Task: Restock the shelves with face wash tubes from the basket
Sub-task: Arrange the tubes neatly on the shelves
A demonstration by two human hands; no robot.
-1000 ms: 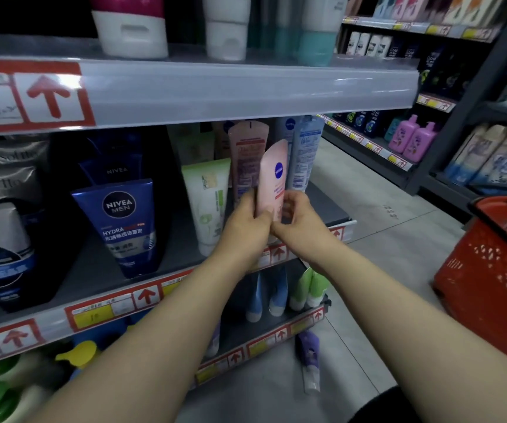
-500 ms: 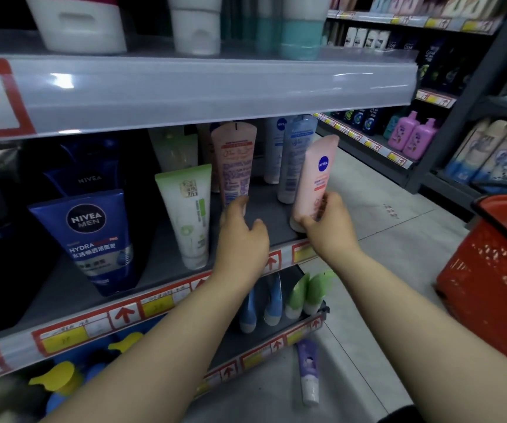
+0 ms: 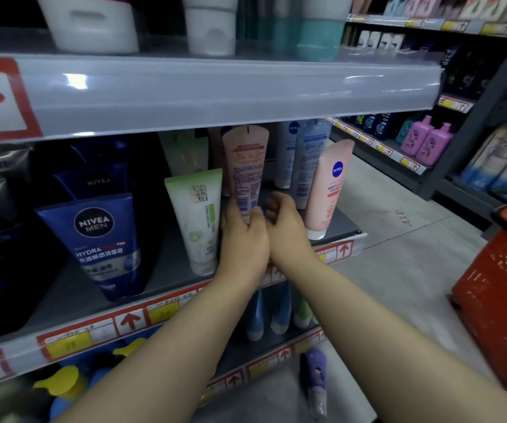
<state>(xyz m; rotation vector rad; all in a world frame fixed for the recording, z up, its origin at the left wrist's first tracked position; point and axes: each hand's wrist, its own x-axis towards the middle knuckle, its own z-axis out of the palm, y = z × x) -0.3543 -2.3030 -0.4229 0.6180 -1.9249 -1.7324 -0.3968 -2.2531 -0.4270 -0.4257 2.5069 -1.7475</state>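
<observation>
Just right of the green tube [image 3: 197, 221], the left hand [image 3: 243, 239] grips the peach tube [image 3: 246, 166] low down, the right hand [image 3: 286, 227] alongside loosely curled and empty, the pink Nivea tube [image 3: 328, 190] standing farther right.

peach tube [image 3: 245, 166], pink tube [image 3: 329, 190], red basket [image 3: 496, 294]

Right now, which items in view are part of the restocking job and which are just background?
Job: left hand gripping the peach tube; right hand, empty beside it; pink Nivea tube standing on the shelf; red basket.
Background: Nivea Men tube; green tube; purple tube on the floor; pink bottles.
</observation>
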